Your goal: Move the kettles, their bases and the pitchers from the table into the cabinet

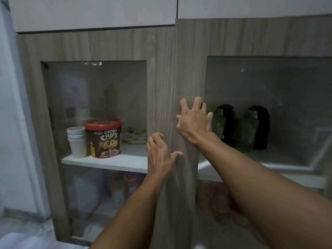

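Forearms reach up from below. Left hand (159,151): fingers curled loosely, thumb on the edge where the left door (158,87) meets the right door (190,69); holds nothing. Right hand (195,121): fingers spread, flat on the right door's frame, empty. Two pitchers (242,128) stand behind its glass on the shelf (269,168). Kettles, bases, table: out of view. Judgement: doors are being shut or opened; can't tell which. Push on frame, not glass; keep the thumb out of the seam.
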`<state>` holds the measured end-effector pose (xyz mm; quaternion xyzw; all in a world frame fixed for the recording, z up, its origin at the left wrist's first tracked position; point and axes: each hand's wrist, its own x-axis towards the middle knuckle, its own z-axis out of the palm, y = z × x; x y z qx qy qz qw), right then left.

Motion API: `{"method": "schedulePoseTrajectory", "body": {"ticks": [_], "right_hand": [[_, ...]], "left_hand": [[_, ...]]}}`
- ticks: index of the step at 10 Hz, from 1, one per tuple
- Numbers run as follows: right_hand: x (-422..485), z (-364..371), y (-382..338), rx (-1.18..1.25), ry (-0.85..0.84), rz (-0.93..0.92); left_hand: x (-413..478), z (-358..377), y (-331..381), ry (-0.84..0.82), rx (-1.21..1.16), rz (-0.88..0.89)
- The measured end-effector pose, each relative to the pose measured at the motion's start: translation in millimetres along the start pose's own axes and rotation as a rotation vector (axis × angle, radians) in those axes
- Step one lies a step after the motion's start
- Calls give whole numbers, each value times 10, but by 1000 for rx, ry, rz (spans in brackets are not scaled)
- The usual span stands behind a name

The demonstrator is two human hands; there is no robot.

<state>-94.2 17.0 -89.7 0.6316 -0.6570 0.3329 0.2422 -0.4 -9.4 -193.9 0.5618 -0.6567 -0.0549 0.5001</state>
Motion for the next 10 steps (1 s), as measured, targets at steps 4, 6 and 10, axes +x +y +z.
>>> {"method": "schedulePoseTrajectory", "body": {"ticks": [4,6,10], "right_hand": [[484,366,233,31,-16,-67],[421,221,132,16,-70,-46],[221,-2,148,117,-341,31]], "left_hand": [[423,372,-94,23,75,-45],[395,219,171,-71,168,7],[344,-161,316,-418,263,75]]}}
